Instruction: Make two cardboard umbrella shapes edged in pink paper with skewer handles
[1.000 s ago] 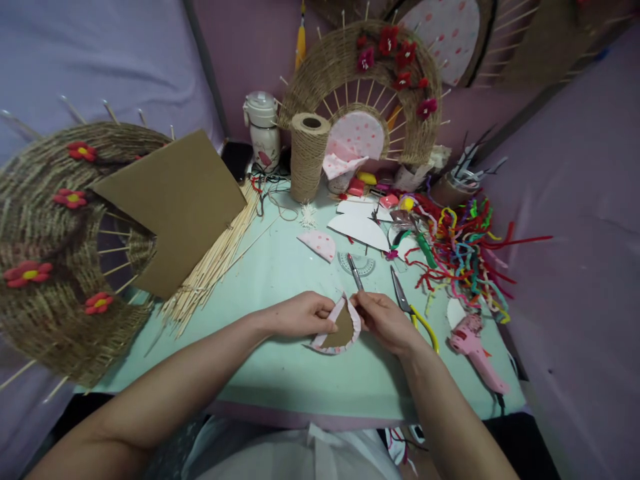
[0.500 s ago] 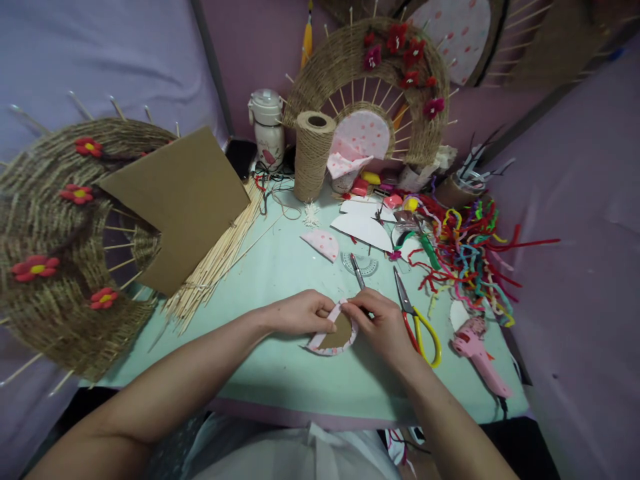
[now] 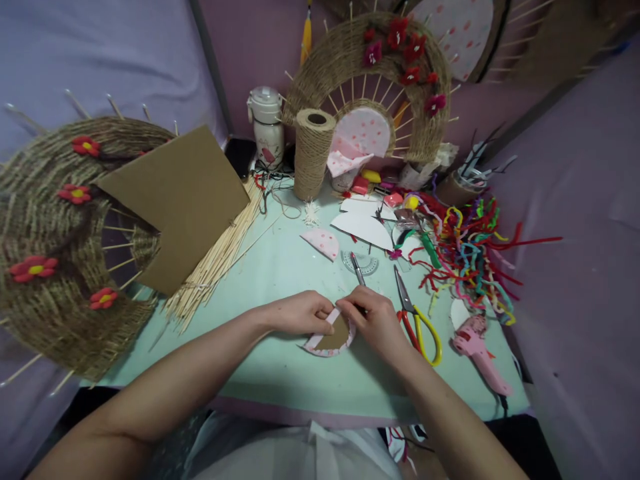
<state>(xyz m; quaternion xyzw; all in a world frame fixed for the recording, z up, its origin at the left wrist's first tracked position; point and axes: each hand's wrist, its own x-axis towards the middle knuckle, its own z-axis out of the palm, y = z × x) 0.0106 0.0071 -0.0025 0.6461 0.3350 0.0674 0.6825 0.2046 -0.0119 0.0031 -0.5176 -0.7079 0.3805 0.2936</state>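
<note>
Low over the table's front part, a half-round cardboard piece (image 3: 334, 337) shows its brown back, with pink patterned fabric folded over its edge. My left hand (image 3: 305, 313) is closed on its straight side, thumb pressing the folded strip. At the upper corner my right hand (image 3: 373, 317) pinches the fabric edge between thumb and fingers. A second fabric-covered half-round (image 3: 320, 243) lies flat beyond my hands, pink spots up. Close by are a clear protractor (image 3: 367, 265) with a pen (image 3: 357, 269) across it, and scissors (image 3: 419, 320) with red and yellow handles.
At right lie a pink glue gun (image 3: 480, 357) and a heap of coloured pipe cleaners (image 3: 470, 247). Left are bamboo sticks (image 3: 215, 267), a cardboard sheet (image 3: 185, 200) and a woven fan (image 3: 45, 200). A twine roll (image 3: 314, 157) and a bottle (image 3: 267, 127) stand behind.
My right hand has shifted slightly left along the piece's upper corner, still pinching the fabric edge. My left hand keeps its hold nearly unmoved.
</note>
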